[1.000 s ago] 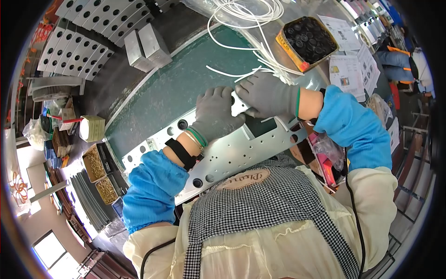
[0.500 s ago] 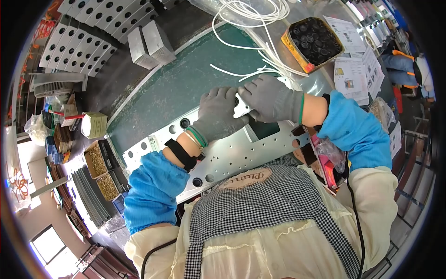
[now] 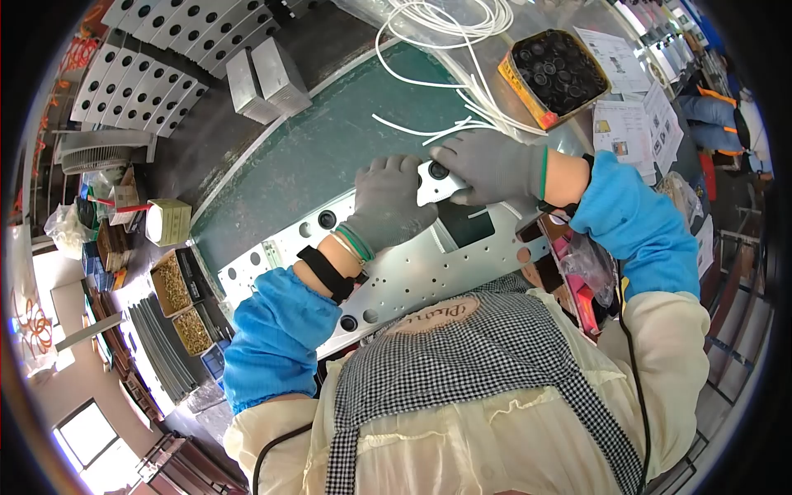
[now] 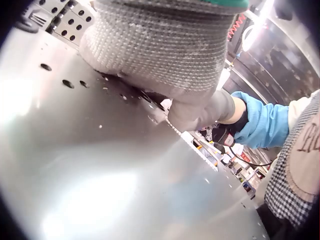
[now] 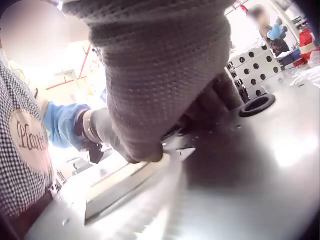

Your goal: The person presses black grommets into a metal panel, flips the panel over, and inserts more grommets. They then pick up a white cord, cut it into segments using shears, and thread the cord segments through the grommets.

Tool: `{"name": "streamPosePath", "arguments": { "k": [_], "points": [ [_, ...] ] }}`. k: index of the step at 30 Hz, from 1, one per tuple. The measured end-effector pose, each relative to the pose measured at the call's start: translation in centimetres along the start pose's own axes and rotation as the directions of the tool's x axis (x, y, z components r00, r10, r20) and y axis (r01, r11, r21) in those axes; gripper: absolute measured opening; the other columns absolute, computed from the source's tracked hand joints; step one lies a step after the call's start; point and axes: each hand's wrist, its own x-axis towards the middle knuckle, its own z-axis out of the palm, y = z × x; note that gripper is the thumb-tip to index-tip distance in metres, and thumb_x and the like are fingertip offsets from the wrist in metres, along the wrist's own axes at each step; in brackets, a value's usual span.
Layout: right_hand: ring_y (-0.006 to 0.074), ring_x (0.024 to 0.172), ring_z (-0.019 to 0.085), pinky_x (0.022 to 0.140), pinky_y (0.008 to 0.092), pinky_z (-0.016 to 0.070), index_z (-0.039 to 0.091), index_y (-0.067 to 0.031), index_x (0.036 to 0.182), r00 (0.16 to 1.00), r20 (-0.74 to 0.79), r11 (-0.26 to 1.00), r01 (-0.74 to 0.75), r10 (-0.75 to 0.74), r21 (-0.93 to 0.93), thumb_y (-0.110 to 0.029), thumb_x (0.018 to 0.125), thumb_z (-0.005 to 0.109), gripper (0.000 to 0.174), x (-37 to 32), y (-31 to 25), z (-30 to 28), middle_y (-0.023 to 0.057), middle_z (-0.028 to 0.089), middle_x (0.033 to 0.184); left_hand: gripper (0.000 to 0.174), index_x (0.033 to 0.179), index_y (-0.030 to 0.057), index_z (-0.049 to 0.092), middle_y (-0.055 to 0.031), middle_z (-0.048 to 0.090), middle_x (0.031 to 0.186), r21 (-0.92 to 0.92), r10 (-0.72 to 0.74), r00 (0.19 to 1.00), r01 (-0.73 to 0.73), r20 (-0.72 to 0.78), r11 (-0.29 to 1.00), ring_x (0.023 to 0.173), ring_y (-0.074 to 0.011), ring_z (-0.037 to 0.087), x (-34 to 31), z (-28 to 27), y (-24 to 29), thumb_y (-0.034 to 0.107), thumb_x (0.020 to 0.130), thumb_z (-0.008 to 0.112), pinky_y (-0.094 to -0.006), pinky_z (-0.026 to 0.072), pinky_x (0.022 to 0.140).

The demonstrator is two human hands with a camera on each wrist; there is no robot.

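A silver metal panel (image 3: 412, 268) full of holes lies across the green worktop, its near edge at the apron. Both hands wear grey gloves. My left hand (image 3: 388, 202) grips the panel's far strip, fingers over its far edge and thumb pointing right. Just to its right, a black rubber grommet (image 3: 439, 170) sits in a hole of that strip. On the grommet's other side, my right hand (image 3: 493, 169) holds the strip, its thumb beside the rectangular cutout (image 3: 474, 229). The right wrist view shows the thumb at the cutout's edge and a raised black grommet ring (image 5: 257, 105); the fingertips are partly hidden.
Beyond the hands lie coiled white tubing (image 3: 450, 18), a box of black grommets (image 3: 507, 78) and printed sheets (image 3: 623, 136). Silver bars (image 3: 280, 78) are stacked at the far left. Bins of small parts (image 3: 171, 285) stand left of the worktop.
My right hand has slid to the right along the strip, uncovering the grommet between the hands. The left hand keeps its place on the panel.
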Motion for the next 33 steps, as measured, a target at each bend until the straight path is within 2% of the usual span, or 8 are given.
{"name": "streamPosePath", "arguments": {
  "k": [4,7,12,19,22,26,29,33],
  "points": [
    [0.0379,0.111,0.060,0.092,0.0465,0.0503,0.049,0.0002,0.138,0.978,-0.198,0.997,0.069,-0.059,0.042,-0.040,0.079,0.078,0.077,-1.6,1.5,1.6,0.0205,0.060,0.117,0.076,0.141,0.0061,0.048,-0.0149,0.055,0.137,0.037,0.034,0.999,-0.032,-0.037,0.999,0.131,-0.0343,0.049,-0.5,0.8,-0.2,0.039,0.078,0.073,-0.0489,0.0366,0.111],
    [0.0393,0.115,0.062,0.097,0.0464,0.0505,0.051,0.0015,0.138,0.996,-0.082,0.994,-0.032,0.041,0.106,-0.050,0.088,0.071,0.075,-1.5,0.8,0.6,0.0230,0.062,0.124,0.074,0.139,0.0056,0.049,-0.0153,0.055,0.136,-0.032,0.095,0.994,-0.097,-0.048,0.995,0.131,-0.0344,0.049,-0.6,0.8,-0.9,0.040,0.078,0.073,-0.0492,0.0367,0.111],
    [0.0361,0.104,0.065,0.091,0.0450,0.0523,0.062,-0.0037,0.125,0.983,-0.152,0.986,-0.080,0.102,0.145,-0.054,0.092,0.065,0.060,-1.7,0.7,-0.3,0.0177,0.067,0.109,0.073,0.137,0.0050,0.050,-0.0153,0.058,0.132,-0.061,0.177,0.968,-0.191,-0.179,0.980,0.131,-0.0340,0.050,-1.1,0.8,-1.8,0.043,0.079,0.072,-0.0494,0.0385,0.109],
    [0.0355,0.100,0.065,0.087,0.0458,0.0523,0.062,-0.0044,0.124,0.955,-0.286,0.991,0.106,-0.079,0.081,-0.048,0.091,0.067,0.054,-1.9,5.4,0.4,0.0147,0.065,0.105,0.083,0.146,0.0066,0.047,-0.0206,0.060,0.129,-0.048,-0.087,0.995,0.089,0.054,0.995,0.126,-0.0362,0.056,1.3,-1.4,1.1,0.048,0.079,0.072,-0.0468,0.0430,0.107],
    [0.0345,0.097,0.065,0.085,0.0450,0.0525,0.065,-0.0049,0.114,0.814,-0.545,0.979,0.149,-0.201,-0.139,-0.042,0.092,0.067,0.043,-2.8,3.9,-0.8,0.0134,0.065,0.103,0.079,0.145,0.0043,0.049,-0.0209,0.063,0.126,-0.140,-0.066,0.987,0.086,0.146,0.986,0.119,-0.0349,0.061,1.9,-2.8,0.4,0.046,0.082,0.072,-0.0424,0.0469,0.104],
    [0.0331,0.091,0.065,0.081,0.0427,0.0525,0.069,-0.0068,0.091,0.962,-0.237,0.886,-0.014,0.139,0.463,-0.025,0.090,0.067,0.019,-6.7,-2.8,-3.0,0.0105,0.066,0.100,0.065,0.146,0.0079,0.052,-0.0148,0.069,0.118,-0.357,0.104,0.940,0.021,0.326,0.934,0.105,-0.0227,0.066,4.2,-3.6,-1.8,0.033,0.089,0.072,-0.0338,0.0501,0.096],
    [0.0297,0.093,0.065,0.082,0.0407,0.0518,0.071,-0.0078,0.088,0.893,-0.374,0.869,-0.038,0.252,0.494,-0.019,0.086,0.069,0.011,-7.1,-5.8,2.4,0.0080,0.066,0.099,0.065,0.148,0.0093,0.051,-0.0086,0.068,0.116,-0.661,0.226,0.884,0.117,0.409,0.742,0.101,-0.0166,0.063,6.2,-1.8,-3.4,0.028,0.090,0.073,-0.0316,0.0498,0.093],
    [0.0249,0.097,0.063,0.086,0.0397,0.0487,0.072,-0.0077,0.083,0.692,-0.581,0.897,-0.250,0.428,0.364,-0.015,0.083,0.070,0.007,-5.5,-9.5,5.0,0.0041,0.067,0.098,0.064,0.148,0.0001,0.048,-0.0074,0.066,0.119,-0.744,0.250,0.881,0.156,0.403,0.650,0.101,-0.0144,0.060,6.4,-1.2,-3.5,0.019,0.092,0.073,-0.0308,0.0497,0.092]
  ]
}}
